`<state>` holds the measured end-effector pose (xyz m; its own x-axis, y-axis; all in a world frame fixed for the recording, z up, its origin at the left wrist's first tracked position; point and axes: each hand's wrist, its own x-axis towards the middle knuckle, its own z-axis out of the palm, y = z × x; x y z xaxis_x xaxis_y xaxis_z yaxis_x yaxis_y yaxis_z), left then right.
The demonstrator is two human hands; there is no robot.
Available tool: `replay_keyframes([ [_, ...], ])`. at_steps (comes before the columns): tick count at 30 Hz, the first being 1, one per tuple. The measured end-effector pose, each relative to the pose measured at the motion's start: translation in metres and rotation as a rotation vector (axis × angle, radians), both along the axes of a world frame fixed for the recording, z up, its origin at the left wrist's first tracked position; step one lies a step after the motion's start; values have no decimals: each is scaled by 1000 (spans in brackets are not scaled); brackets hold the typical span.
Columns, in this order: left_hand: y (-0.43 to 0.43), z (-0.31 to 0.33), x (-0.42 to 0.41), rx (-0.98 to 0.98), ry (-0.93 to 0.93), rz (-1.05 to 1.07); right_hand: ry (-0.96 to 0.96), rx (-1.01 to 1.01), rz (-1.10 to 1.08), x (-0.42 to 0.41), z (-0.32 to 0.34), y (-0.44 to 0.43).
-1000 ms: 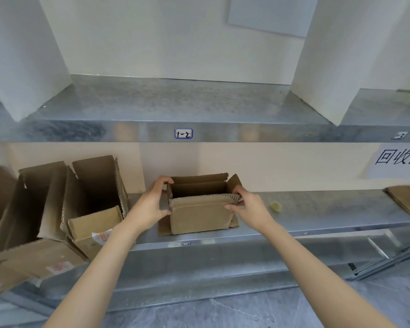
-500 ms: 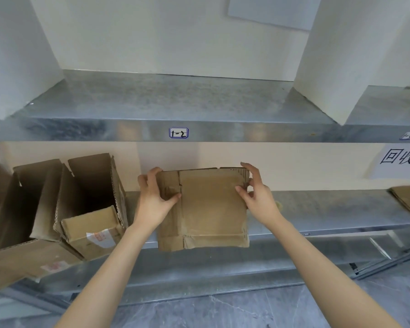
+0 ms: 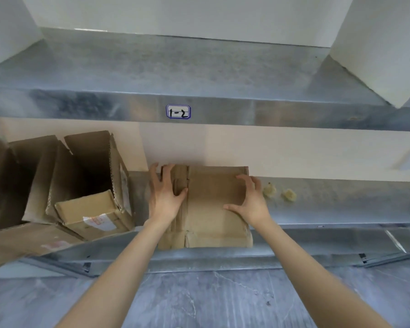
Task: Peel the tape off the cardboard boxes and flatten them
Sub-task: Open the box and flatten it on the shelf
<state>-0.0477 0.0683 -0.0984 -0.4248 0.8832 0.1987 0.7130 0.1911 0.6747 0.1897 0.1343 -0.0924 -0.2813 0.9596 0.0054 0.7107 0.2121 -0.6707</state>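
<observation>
Box in hand: the flattened box (image 3: 213, 209) lies with its broad face up on the lower shelf (image 3: 341, 207). Its far edge is near the wall and its near edge reaches the front lip of the shelf.

Left hand: the left hand (image 3: 163, 200) lies on the left part of the cardboard. The fingers are straight and point to the wall, and the thumb rests on the face beside a flap seam. It presses and does not pinch.

Right hand: the right hand (image 3: 251, 202) rests on the right part. The fingers are spread and a little arched, with the tips on the cardboard and the thumb stretched inward.

What has changed: one second ago this box stood open on the shelf with a hand at each side. Half a second ago it was collapsed and held up by its two side edges. Now it is laid down and both hands press on it.

Meaning for the task: I judge this box as good as finished. I see no tape on its upper face.

Left to do: the open boxes (image 3: 88, 171) lean at the left, not yet flat. The small taped box (image 3: 92, 214) below them looks closed and carries a sticker.

Nearby: two pale crumpled bits (image 3: 269, 190) lie just to the right, perhaps removed tape.
</observation>
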Motion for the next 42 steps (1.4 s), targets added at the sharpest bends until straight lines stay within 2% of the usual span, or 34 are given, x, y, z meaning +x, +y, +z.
replay_keyframes([
  [6, -4, -27, 1, -68, -81, -55, 41, -71, -30, -7, -32, 9],
  [9, -8, -45, 1, -130, -94, -16, 43, -65, -49, -8, -45, 10],
  [11, -7, -53, 6, -127, -50, -4, 23, -33, -59, -10, -54, 10],
  [16, -2, -66, 22, -130, 78, -127, -21, 2, -73, -16, -70, 8],
  [20, -6, -74, 22, -160, 152, -106, -161, 175, 1, -16, -80, 11],
  [24, -4, -77, 23, -166, 243, -138, 9, 14, 98, -19, -83, 13],
  [27, -3, -77, 23, -228, 282, -142, 49, 29, 122, -18, -85, 10],
  [29, -3, -77, 23, -270, 306, -149, -23, 35, 143, -16, -85, 10],
  [33, -2, -80, 25, -300, 349, -164, -327, 43, 227, -17, -80, 6],
  [42, -1, -81, 26, -279, 320, -114, -460, 49, 254, -20, -78, 6],
])
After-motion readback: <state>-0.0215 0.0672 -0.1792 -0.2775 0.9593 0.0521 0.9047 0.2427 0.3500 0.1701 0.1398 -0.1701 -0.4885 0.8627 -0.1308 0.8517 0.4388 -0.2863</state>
